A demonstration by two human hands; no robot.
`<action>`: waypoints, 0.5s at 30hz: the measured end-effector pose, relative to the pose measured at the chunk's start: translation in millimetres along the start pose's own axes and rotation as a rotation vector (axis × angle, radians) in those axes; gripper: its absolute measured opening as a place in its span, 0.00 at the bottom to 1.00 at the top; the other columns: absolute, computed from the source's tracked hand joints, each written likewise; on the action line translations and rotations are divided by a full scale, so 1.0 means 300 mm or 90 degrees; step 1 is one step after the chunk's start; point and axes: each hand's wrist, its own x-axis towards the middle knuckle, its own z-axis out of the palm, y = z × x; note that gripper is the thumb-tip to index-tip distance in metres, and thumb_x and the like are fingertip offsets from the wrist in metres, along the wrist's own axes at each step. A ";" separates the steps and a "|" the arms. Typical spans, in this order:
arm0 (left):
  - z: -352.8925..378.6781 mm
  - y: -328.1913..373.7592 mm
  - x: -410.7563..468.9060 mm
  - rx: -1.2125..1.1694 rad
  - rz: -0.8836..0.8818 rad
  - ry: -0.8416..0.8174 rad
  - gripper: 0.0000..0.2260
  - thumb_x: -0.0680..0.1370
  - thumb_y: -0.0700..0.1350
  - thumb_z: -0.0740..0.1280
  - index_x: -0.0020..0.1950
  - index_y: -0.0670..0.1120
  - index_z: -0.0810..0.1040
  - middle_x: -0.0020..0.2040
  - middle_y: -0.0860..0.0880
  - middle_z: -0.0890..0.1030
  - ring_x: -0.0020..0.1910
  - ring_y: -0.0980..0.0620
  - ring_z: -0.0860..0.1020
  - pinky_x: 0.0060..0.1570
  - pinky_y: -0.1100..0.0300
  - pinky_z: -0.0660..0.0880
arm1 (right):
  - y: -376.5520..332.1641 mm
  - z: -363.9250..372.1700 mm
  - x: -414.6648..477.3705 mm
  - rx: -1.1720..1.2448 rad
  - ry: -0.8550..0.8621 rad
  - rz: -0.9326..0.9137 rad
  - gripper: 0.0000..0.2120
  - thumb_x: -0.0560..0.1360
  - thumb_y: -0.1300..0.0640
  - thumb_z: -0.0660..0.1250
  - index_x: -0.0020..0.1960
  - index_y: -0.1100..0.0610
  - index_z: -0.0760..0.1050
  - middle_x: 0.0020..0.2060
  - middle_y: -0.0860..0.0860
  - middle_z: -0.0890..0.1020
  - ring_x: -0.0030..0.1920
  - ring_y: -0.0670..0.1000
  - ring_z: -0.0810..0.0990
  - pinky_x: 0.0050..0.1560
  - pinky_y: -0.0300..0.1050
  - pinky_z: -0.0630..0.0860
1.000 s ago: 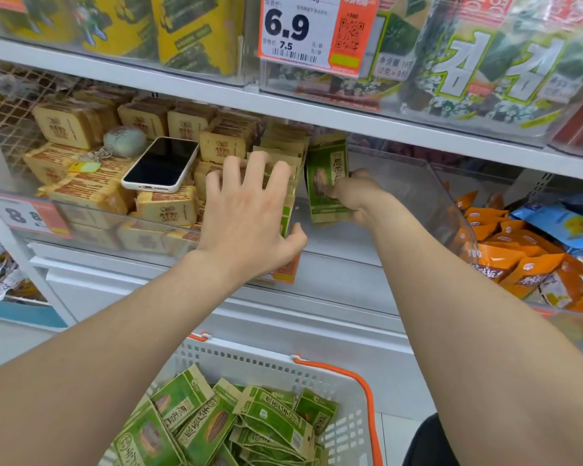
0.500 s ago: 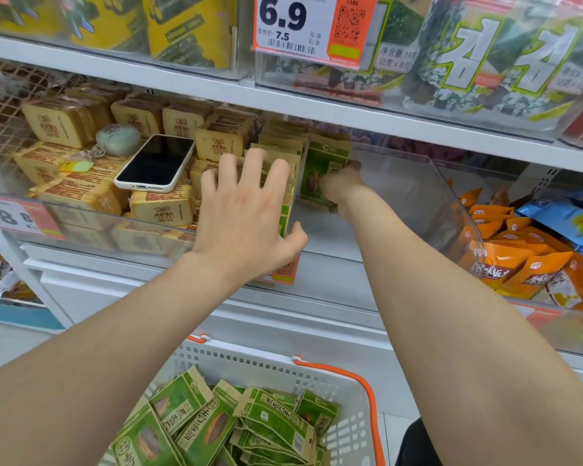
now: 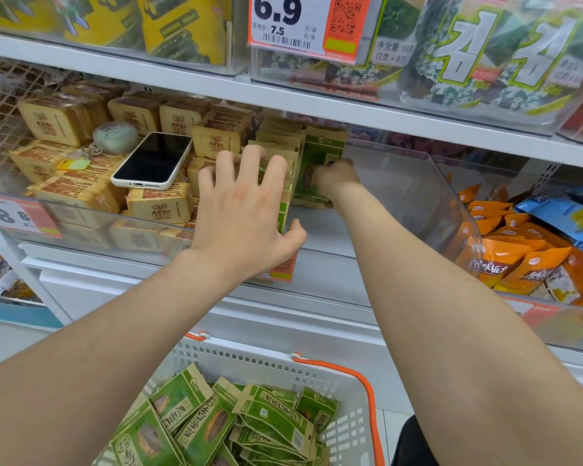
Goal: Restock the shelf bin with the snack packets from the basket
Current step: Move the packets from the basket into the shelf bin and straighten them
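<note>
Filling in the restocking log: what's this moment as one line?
stage: placing | left hand presses on packet row in bin | right hand holds green packet at row's right end | basket: more packets inside

My right hand reaches deeper into the bin; the green packet it grips straightens upright, now pressed against the row.

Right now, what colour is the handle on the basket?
Orange. The handle shows best in the head view, curving over the white basket.
</note>
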 end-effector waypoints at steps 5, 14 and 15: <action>-0.005 0.000 0.000 0.000 0.001 -0.008 0.30 0.70 0.65 0.63 0.64 0.47 0.71 0.65 0.44 0.71 0.58 0.38 0.70 0.52 0.42 0.71 | -0.001 -0.003 0.006 -0.021 0.019 -0.007 0.25 0.82 0.50 0.64 0.74 0.60 0.63 0.68 0.59 0.76 0.64 0.62 0.79 0.61 0.58 0.81; -0.016 -0.001 -0.006 -0.027 0.000 -0.014 0.30 0.70 0.64 0.64 0.65 0.47 0.71 0.67 0.43 0.70 0.59 0.38 0.70 0.53 0.42 0.71 | 0.021 -0.005 -0.005 -0.097 -0.022 0.002 0.34 0.73 0.39 0.73 0.71 0.60 0.71 0.61 0.56 0.82 0.56 0.59 0.84 0.53 0.55 0.85; -0.017 0.000 -0.008 -0.034 -0.002 -0.015 0.30 0.70 0.64 0.65 0.66 0.47 0.71 0.68 0.42 0.70 0.60 0.38 0.70 0.54 0.42 0.71 | 0.030 0.000 0.005 -0.104 -0.026 0.002 0.36 0.71 0.39 0.75 0.71 0.59 0.71 0.60 0.56 0.82 0.55 0.59 0.84 0.52 0.55 0.85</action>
